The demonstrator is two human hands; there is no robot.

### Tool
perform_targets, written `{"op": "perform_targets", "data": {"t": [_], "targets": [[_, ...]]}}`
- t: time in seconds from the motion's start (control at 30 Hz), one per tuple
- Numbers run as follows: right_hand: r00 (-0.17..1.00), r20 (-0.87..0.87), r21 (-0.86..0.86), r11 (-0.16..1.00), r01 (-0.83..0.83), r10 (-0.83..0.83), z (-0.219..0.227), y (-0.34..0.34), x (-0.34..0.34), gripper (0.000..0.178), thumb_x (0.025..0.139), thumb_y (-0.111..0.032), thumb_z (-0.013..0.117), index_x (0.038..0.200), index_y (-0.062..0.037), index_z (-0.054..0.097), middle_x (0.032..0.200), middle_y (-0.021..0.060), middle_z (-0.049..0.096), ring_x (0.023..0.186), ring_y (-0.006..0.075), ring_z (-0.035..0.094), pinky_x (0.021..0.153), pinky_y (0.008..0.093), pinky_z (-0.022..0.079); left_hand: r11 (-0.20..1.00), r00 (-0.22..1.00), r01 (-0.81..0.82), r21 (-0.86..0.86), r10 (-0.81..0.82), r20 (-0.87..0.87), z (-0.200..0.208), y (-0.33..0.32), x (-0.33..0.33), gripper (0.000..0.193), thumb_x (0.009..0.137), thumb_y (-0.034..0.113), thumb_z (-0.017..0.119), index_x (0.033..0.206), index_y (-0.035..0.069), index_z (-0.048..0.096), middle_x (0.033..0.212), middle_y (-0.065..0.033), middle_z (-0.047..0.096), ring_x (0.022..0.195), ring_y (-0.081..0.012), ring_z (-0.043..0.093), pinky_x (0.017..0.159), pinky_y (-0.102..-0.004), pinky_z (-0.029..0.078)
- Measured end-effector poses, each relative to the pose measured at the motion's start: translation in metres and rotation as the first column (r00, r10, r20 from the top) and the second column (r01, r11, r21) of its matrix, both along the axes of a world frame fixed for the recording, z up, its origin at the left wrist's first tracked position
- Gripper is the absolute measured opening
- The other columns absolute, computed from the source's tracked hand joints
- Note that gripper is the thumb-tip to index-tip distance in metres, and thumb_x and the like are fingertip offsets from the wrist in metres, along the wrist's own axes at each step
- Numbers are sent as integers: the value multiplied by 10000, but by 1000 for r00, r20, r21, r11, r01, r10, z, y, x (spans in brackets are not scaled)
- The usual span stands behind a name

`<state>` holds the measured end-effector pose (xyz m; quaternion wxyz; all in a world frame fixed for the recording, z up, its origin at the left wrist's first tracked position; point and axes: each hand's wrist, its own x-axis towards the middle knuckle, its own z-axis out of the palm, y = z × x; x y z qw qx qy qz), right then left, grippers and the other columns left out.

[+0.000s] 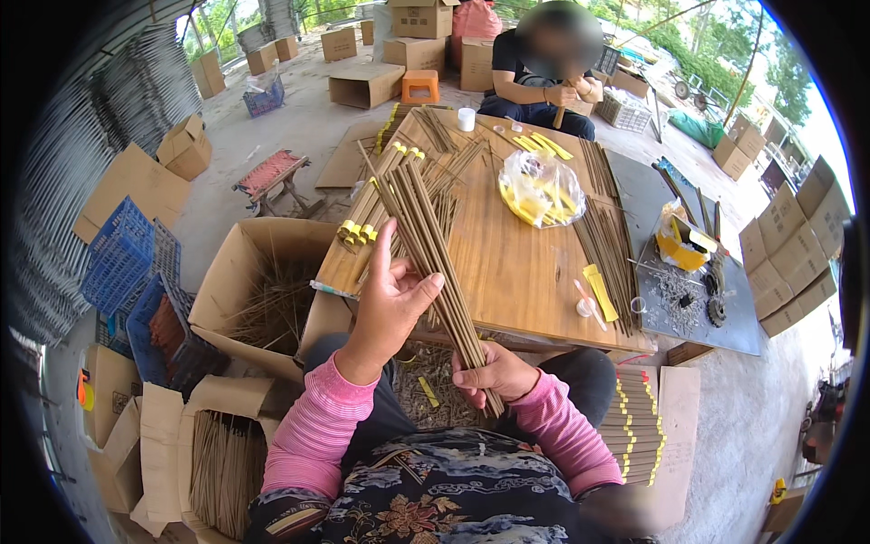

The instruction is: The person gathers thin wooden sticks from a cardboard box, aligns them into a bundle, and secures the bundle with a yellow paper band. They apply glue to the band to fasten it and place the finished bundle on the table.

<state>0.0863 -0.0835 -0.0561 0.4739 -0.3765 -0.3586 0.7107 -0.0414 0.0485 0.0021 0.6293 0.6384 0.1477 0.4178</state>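
Observation:
A slanting bundle of long brown incense sticks (435, 258) is in front of me, over the near edge of the wooden table (480, 258). My right hand (497, 372) is closed around its lower end. Against the bundle's left side rests my left hand (396, 304), index finger stretched up and thumb out; its other fingers are partly hidden behind the sticks. One stick juts out above the rest at the top. Bundles with yellow bands (358, 233) lie left on the table, and loose sticks (605, 249) lie along its right side.
A clear bag of yellow strips (541, 190) sits mid-table. Open cardboard boxes holding sticks (227, 471) stand at my left, beside blue crates (122, 249). Banded bundles (632, 426) lie low at my right. Across the table sits another person (544, 82), hands around a bundle.

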Motion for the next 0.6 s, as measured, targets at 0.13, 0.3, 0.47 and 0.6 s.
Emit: {"op": "perform_targets", "data": {"t": [0.13,0.3,0.47,0.6], "targets": [[993,-119,11,1000,-24,25,-7,-3,4,181,785,-132,646,758,-37,494,571,14,485,429,104,475,405,234,413,1000,1000,21,-7,-21,-5,-5,0,0,707,828,-13,512,1373,47,66,965,-114,565,797,-99,544,701,-223,454],[975,-218,26,999,-41,45,-12,-3,4,146,807,-118,612,765,-42,494,578,13,483,427,111,492,411,223,421,999,999,-36,-6,36,-10,-3,-7,4,477,837,-15,513,1273,19,323,885,-61,560,744,-52,510,637,-191,430],[977,-210,28,999,-22,28,-12,-5,5,144,803,-117,613,769,-43,494,577,11,481,427,114,493,410,224,421,983,979,-121,139,142,-147,-17,-4,5,259,828,41,570,1078,-11,531,769,-11,529,640,-55,487,582,-202,426],[988,-154,41,999,3,3,-11,-5,5,147,807,-113,609,765,-41,488,573,10,478,425,111,492,411,224,421,843,915,-269,466,375,-150,-20,-7,10,230,809,65,594,1021,-20,564,740,-45,537,595,-97,504,545,-228,431]]}}
